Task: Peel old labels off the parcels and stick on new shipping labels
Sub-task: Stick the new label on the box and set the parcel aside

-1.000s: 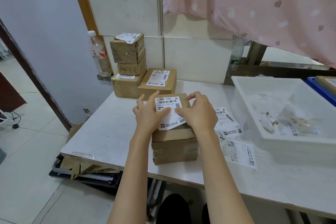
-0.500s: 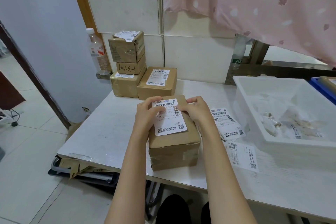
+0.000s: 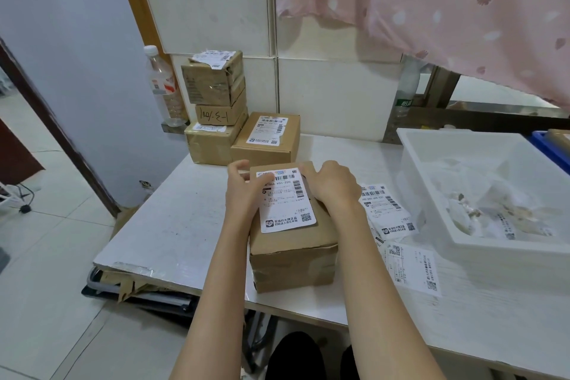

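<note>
Head view: both hands (image 3: 246, 191) (image 3: 331, 185) flat, grip relaxed, pressing label (image 3: 285, 199) onto parcel (image 3: 293, 244).

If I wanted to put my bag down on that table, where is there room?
Left of the parcel under the hands, the table is bare to its left edge. Right is crowded: loose labels, then the white bin. Stacked boxes fill the back-left corner.

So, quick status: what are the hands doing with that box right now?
Left hand and right hand pressing the new label onto the front box. Label nearly flat. Nothing blocking; spare labels lie alongside.
</note>
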A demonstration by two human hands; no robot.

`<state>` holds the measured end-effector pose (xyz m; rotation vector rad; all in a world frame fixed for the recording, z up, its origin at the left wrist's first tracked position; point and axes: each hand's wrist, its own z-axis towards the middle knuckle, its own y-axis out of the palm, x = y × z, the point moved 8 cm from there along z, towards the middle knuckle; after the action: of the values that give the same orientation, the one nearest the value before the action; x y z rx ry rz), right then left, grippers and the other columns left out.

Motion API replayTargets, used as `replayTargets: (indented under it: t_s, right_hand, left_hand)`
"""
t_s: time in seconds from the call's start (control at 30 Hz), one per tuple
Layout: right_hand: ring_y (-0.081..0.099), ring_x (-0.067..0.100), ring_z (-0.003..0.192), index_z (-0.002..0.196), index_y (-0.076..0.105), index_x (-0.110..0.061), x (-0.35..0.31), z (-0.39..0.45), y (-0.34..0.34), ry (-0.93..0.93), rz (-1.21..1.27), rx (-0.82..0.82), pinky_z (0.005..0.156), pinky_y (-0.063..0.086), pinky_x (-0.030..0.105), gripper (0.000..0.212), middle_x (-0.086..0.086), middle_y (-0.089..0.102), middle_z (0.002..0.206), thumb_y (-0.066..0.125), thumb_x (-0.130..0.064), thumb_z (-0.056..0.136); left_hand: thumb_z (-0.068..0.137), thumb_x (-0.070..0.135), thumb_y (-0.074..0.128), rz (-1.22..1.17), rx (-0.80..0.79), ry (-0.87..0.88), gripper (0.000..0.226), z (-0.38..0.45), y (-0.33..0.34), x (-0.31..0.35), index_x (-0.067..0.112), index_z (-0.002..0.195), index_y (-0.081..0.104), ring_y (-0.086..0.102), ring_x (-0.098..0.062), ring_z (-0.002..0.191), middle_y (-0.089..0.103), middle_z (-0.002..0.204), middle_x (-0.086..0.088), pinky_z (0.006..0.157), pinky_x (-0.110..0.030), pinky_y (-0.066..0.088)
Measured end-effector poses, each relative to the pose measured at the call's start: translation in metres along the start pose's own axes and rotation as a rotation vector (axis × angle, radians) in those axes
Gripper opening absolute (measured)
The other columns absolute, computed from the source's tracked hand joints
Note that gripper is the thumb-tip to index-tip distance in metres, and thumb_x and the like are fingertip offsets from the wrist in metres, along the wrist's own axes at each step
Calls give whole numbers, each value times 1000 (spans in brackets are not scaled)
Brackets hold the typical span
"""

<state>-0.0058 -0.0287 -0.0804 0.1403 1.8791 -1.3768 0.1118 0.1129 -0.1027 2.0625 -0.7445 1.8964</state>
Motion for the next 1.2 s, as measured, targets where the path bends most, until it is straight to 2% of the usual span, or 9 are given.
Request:
replayTargets:
  t_s: [0.1, 0.2, 0.3, 0.4, 0.57, 0.8, 1.0, 1.1, 1.2]
  right_hand:
    - [51, 24, 90, 91, 48, -14, -4, 1, 1, -3, -88, -42, 75, 36, 32, 48, 2, 57, 95, 47, -63, 91]
    - [56, 28, 97, 92, 49, -13, -1, 5, 2, 8, -68, -21, 76, 39, 32, 42, 7, 64, 109, 44, -54, 96]
    - [56, 28, 97, 99, 50, -10, 5, 4, 5, 24, 32, -18, 77, 40, 35, 47, 9, 63, 112, 40, -56, 97]
    - [58, 26, 107, 119, 46, -9, 7, -4, 9, 40, 102, -119, 87, 47, 39, 63, 6, 61, 116, 59, -60, 85]
    - [63, 22, 102, 118, 46, -18, 16, -18, 17, 30, 332, -242, 91, 52, 45, 64, 4, 58, 118, 79, -44, 71]
    - [64, 20, 103, 133, 52, -20, 26, -29, 20, 33, 549, -267, 90, 54, 41, 70, 7, 51, 131, 83, -31, 71]
    - [66, 22, 98, 106, 67, -22, 21, -39, 15, -10, 529, -121, 88, 55, 42, 36, 7, 63, 117, 76, -35, 74]
    - [63, 24, 104, 113, 65, -18, 21, -45, 10, -10, 477, -68, 93, 51, 45, 53, 5, 64, 115, 74, -44, 67]
    - [58, 19, 115, 139, 46, -15, 29, -51, 11, 21, 572, -131, 101, 47, 41, 74, 0, 58, 129, 80, -23, 74]
  left_hand:
    - [78, 32, 71, 7, -5, -54, 36, 1, 0, -2, 19, 107, 53, 65, -23, 101, 65, 103, 3, 97, -48, 50]
    - [64, 39, 64, 5, 1, -52, 35, 4, 2, -1, 23, 95, 60, 67, -26, 100, 69, 105, -2, 96, -53, 49]
    - [67, 42, 63, -16, 8, -37, 34, 6, 2, -6, 26, 96, 61, 66, -24, 102, 68, 111, -1, 98, -53, 48]
    - [74, 46, 68, 14, 75, -34, 35, 4, -2, -7, 28, 102, 58, 64, -19, 101, 66, 110, 7, 97, -46, 48]
    - [85, 44, 71, 134, 229, -33, 45, 2, -15, -5, 12, 111, 53, 53, -15, 88, 59, 101, 5, 79, -31, 37]
    - [81, 37, 78, 107, 208, 25, 44, 0, -14, -1, 8, 109, 59, 61, -12, 87, 66, 102, 2, 62, -21, 41]
    - [80, 18, 80, -23, -83, 6, 64, -18, -1, -10, 21, 136, 50, 65, -19, 108, 62, 125, 2, 78, -28, 54]
    - [70, 27, 87, -87, -172, -33, 85, -23, 3, -17, 32, 142, 42, 65, -18, 109, 61, 127, 0, 84, -32, 57]
    - [49, 41, 86, -76, -92, -41, 97, -25, -1, -21, 28, 135, 43, 61, -21, 116, 55, 136, -2, 94, -42, 54]
